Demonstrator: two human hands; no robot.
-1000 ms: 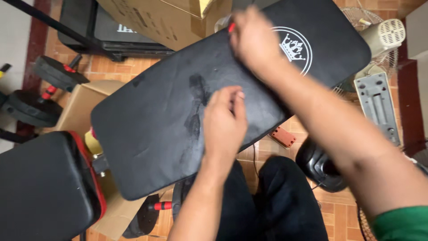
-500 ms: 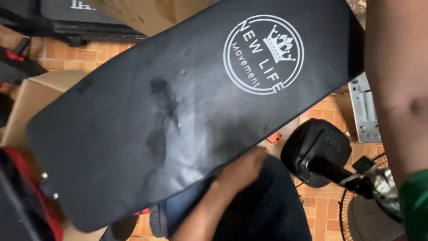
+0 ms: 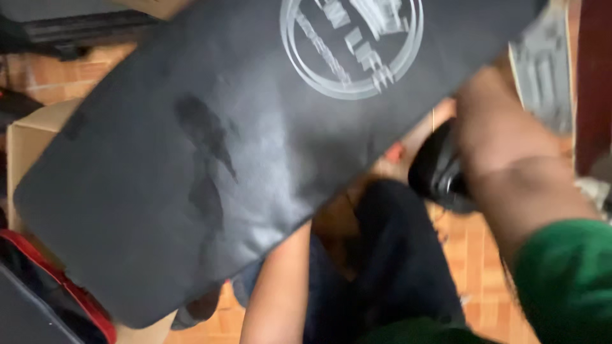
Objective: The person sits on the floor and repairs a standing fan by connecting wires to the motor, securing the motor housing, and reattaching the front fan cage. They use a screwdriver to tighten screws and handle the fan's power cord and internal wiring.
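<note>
From the head camera, a large black padded vinyl board with rounded corners and a white round emblem [image 3: 255,146] fills most of the frame, tilted, its emblem end high and to the right. The left forearm [image 3: 280,286] rises from below and passes under the board's lower edge, so the left hand is hidden and whether its grip is closed cannot be told. The right forearm in a green sleeve [image 3: 516,172] reaches up to the board's right edge; that hand is also hidden behind it. Just left of this arm sits a black rounded device [image 3: 437,172]. A tan cardboard box [image 3: 29,137] shows beyond the board's left end, above the orange tiled floor [image 3: 478,255].
</note>
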